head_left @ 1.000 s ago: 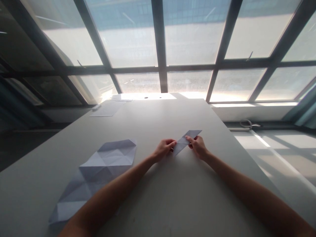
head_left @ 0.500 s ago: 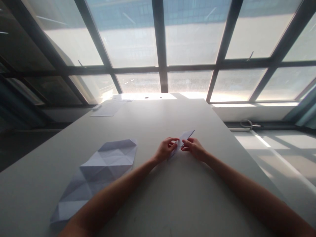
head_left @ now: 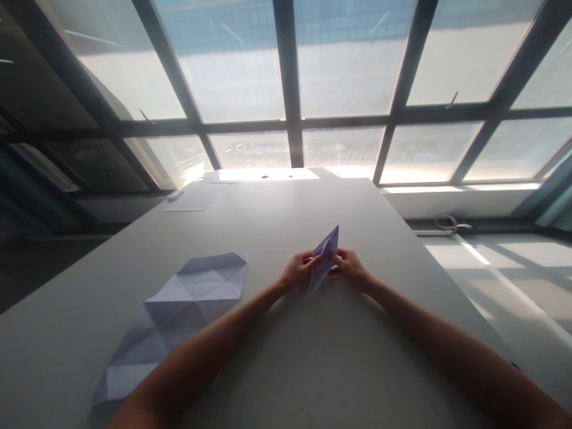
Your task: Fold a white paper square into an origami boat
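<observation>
Head view: left hand (head_left: 297, 273) and right hand (head_left: 353, 269) fingers clamped on folded paper strip (head_left: 324, 258), strip tilted upright between both hands above grey bench (head_left: 313, 357), creased paper sheet (head_left: 179, 310) flat at left, well apart

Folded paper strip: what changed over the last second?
The folded paper strip went from lying long and slanted between the hands to standing shorter and more upright. The left hand and right hand moved closer, both keeping their pinch. The creased sheet and table stayed put.
</observation>
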{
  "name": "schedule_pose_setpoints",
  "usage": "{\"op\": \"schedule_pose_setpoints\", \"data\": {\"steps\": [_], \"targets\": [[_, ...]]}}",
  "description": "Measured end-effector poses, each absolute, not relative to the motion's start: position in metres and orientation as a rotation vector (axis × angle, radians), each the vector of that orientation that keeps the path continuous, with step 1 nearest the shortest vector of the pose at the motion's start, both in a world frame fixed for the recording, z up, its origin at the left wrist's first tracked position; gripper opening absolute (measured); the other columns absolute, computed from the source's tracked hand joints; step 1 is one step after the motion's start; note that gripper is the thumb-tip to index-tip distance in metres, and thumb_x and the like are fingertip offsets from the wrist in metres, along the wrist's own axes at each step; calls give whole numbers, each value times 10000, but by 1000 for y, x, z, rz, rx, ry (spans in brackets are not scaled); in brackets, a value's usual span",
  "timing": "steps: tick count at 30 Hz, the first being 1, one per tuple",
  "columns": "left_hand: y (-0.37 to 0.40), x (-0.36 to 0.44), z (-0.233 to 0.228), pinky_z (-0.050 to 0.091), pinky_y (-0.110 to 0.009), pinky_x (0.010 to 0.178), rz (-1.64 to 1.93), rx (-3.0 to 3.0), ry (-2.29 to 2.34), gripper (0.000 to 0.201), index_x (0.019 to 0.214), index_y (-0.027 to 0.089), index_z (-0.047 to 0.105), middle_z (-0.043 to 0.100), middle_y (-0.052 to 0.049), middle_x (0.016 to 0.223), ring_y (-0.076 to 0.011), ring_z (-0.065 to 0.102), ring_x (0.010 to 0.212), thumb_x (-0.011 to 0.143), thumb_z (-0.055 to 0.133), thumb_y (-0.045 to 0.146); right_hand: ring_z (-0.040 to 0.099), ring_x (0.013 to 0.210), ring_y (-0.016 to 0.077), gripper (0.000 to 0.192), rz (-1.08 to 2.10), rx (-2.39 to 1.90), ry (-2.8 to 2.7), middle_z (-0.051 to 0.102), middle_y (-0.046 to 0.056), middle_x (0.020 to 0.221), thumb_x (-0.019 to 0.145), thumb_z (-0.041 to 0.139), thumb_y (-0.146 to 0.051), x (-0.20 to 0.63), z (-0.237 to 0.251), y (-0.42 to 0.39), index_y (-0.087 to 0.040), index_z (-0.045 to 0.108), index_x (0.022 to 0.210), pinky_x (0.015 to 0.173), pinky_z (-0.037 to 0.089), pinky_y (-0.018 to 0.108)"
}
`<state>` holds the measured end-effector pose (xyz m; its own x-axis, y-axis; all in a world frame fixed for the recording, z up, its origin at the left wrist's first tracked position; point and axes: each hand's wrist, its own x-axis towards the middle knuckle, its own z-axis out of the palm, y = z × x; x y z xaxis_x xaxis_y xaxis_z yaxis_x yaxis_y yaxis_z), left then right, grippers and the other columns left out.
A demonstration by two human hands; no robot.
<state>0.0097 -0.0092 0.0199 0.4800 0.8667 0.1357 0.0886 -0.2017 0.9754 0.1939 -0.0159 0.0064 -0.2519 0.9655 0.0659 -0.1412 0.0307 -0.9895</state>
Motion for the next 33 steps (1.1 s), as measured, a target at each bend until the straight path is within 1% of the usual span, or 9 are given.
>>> {"op": "schedule_pose_setpoints", "data": {"steps": [5, 9, 11, 16, 18, 22, 27, 31, 33], "targets": [[-9, 8, 28, 466, -291, 737, 857, 1439, 790, 409, 1052, 100, 680, 685, -85, 912, -214, 623, 820, 818, 628, 431, 607, 537, 164, 271, 1252, -1077, -1290, 679, 51, 697, 763, 649, -407, 191, 0, -13, -155, 701, 848, 470, 523, 279], [-7, 7, 31, 478, -305, 714, 762, 1222, 764, 338, 1000, 88, 684, 680, -95, 830, -207, 628, 748, 728, 661, 287, 493, 394, 117, 257, 1218, -1131, -1366, 560, -4, 489, 775, 618, -401, 191, -1, -12, -157, 666, 707, 355, 377, 216], [-5, 7, 30, 476, -305, 709, 720, 1168, 761, 321, 962, 80, 690, 681, -99, 800, -206, 631, 728, 693, 679, 256, 463, 379, 103, 261, 1233, -1130, -1415, 527, -18, 463, 771, 620, -399, 192, 0, -13, -156, 656, 683, 342, 319, 200], [-4, 6, 26, 433, -261, 629, 708, 1185, 851, 229, 786, 66, 702, 674, -92, 691, -179, 613, 648, 691, 712, 274, 439, 405, 85, 192, 1308, -1113, -1440, 537, -26, 497, 736, 648, -338, 193, 6, -15, -149, 657, 701, 367, 296, 191], [-4, 6, 26, 414, -251, 602, 702, 1200, 886, 227, 761, 61, 706, 676, -91, 679, -168, 602, 619, 685, 716, 275, 418, 397, 79, 180, 1351, -1125, -1438, 527, -30, 488, 731, 647, -323, 195, 6, -15, -147, 656, 699, 366, 281, 194], [-3, 4, 26, 401, -244, 586, 689, 1184, 891, 238, 800, 57, 720, 684, -91, 698, -165, 600, 612, 673, 709, 258, 420, 401, 84, 157, 1405, -1161, -1393, 524, -32, 479, 708, 657, -305, 197, 7, -13, -150, 645, 686, 377, 288, 203], [-4, 3, 25, 406, -241, 618, 686, 1216, 810, 251, 860, 67, 721, 696, -91, 764, -166, 607, 656, 713, 703, 270, 569, 585, 135, 126, 1501, -1065, -1255, 648, 6, 662, 666, 664, -255, 197, 7, -13, -167, 634, 752, 543, 423, 232], [-6, 5, 25, 401, -242, 622, 729, 1260, 786, 271, 880, 89, 713, 697, -77, 792, -170, 606, 669, 720, 717, 308, 578, 632, 144, 195, 1593, -992, -1134, 647, 1, 704, 645, 673, -231, 196, 8, -15, -174, 610, 821, 595, 429, 243], [-7, 5, 25, 398, -239, 616, 732, 1259, 798, 254, 861, 97, 710, 692, -69, 784, -165, 599, 661, 712, 718, 302, 567, 628, 141, 201, 1623, -977, -1087, 630, -4, 693, 634, 670, -221, 195, 10, -16, -174, 595, 815, 594, 421, 241]]}}
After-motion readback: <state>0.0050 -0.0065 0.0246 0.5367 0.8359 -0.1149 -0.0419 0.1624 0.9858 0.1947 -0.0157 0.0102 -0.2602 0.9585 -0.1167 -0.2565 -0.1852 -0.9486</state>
